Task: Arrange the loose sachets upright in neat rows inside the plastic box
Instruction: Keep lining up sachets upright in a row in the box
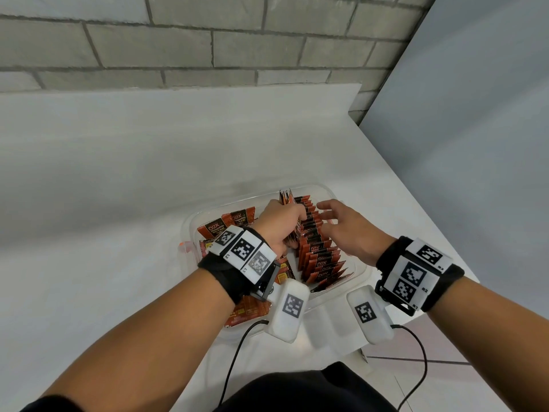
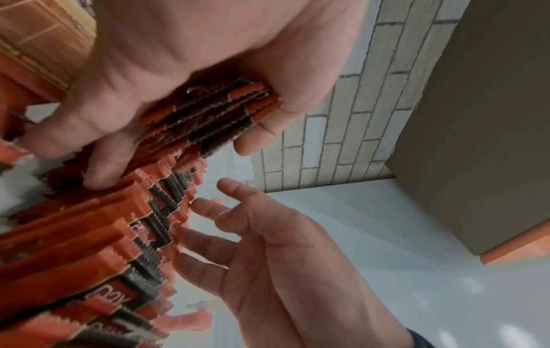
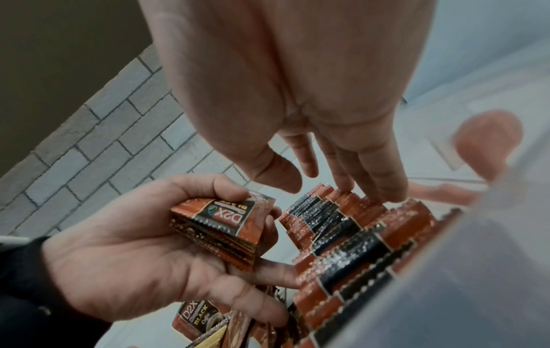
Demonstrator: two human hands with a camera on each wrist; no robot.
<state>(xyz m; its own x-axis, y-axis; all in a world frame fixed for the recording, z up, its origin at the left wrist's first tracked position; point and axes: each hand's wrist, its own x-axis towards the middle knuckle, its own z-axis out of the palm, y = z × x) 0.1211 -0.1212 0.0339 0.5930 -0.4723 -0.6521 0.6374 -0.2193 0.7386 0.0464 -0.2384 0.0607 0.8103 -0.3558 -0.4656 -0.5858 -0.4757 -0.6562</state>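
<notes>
A clear plastic box [image 1: 328,190] sits near the table's right front corner. Inside it, a row of upright orange-and-black sachets [image 1: 319,251] runs front to back along the right half. Loose sachets [image 1: 225,223] lie flat in the left half. My left hand [image 1: 280,223] grips a small stack of sachets [image 3: 220,232] above the row's far end; the stack [image 2: 214,115] is held between thumb and fingers. My right hand [image 1: 341,224] is open, its straight fingers [image 3: 384,181] touching the tops of the upright row [image 3: 351,237].
The white table [image 1: 133,179] stretches left and back to a grey brick wall [image 1: 208,46]. A grey panel [image 1: 475,114] stands at the right. The table's right edge [image 1: 416,200] runs close beside the box, with tiled floor [image 1: 439,379] below.
</notes>
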